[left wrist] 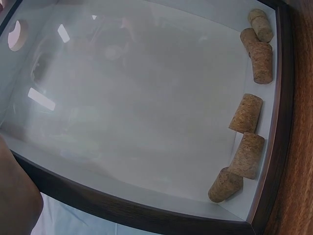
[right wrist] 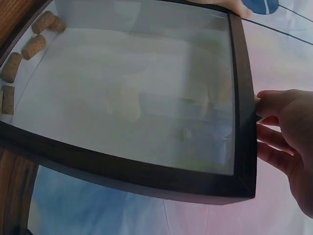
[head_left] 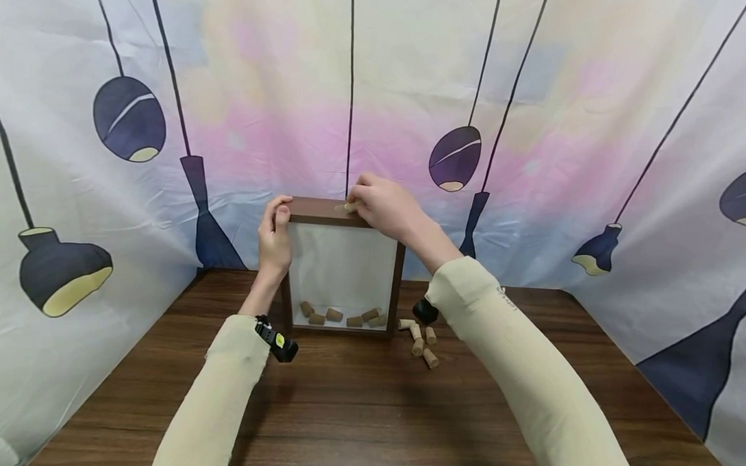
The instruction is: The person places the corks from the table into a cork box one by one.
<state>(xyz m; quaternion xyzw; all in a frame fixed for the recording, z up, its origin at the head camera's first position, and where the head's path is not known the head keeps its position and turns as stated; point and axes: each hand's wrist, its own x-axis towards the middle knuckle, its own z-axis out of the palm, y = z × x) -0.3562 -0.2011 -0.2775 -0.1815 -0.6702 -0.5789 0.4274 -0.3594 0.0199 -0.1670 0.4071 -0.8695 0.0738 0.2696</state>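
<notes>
A brown box frame (head_left: 400,282) with a clear front and white back stands upright on the table. Several corks (left wrist: 247,113) lie along its bottom inside. My left hand (head_left: 275,236) grips the upper left corner, thumb on the front. At the top edge my right hand (head_left: 383,204) pinches a cork (head_left: 350,207), mostly covered by the fingers, right beside a round hole (left wrist: 17,35) in the top. The right wrist view shows the right hand (right wrist: 288,132) with its fingertips at the outside of that edge; whether the cork is partly in the hole I cannot tell.
Several loose corks (head_left: 417,345) lie on the wooden table (head_left: 354,410), just right of the frame's base. Behind and to the sides hangs a pastel cloth (head_left: 279,92) printed with dark lamps. A wrist camera (head_left: 279,343) sits on the left wrist.
</notes>
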